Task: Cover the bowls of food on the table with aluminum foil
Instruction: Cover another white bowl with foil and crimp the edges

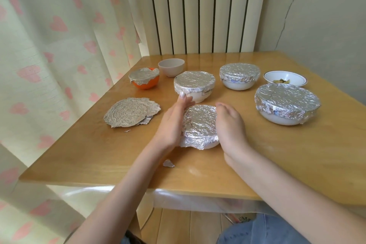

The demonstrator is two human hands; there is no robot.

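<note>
On the wooden desk [257, 164] the near bowl [208, 145] sits close to the front edge, its top wrapped in crumpled foil [200, 123]; the left hand [172, 123] lies against the foil's left side with fingers fairly straight, pressing it to the rim; the right hand [229, 125] cups the right side, fingers curved over the foil's edge; a loose flap of foil sticks out at the lower left, with a little white bowl showing below it; just behind stands a second foil-covered white bowl [195, 85], close to the left fingertips; further right sits a third covered bowl [239, 76], and at the right a large covered bowl [287, 103]; behind that one an uncovered rimmed dish [285, 78] holds some food; at the back left an orange bowl [145, 78] is only partly covered by foil, with an empty pale cup-like bowl [171, 67] beside it; a flat stack of spare foil sheets [131, 112] lies at the left; a small foil scrap [168, 163] rests near the front edge.
</note>
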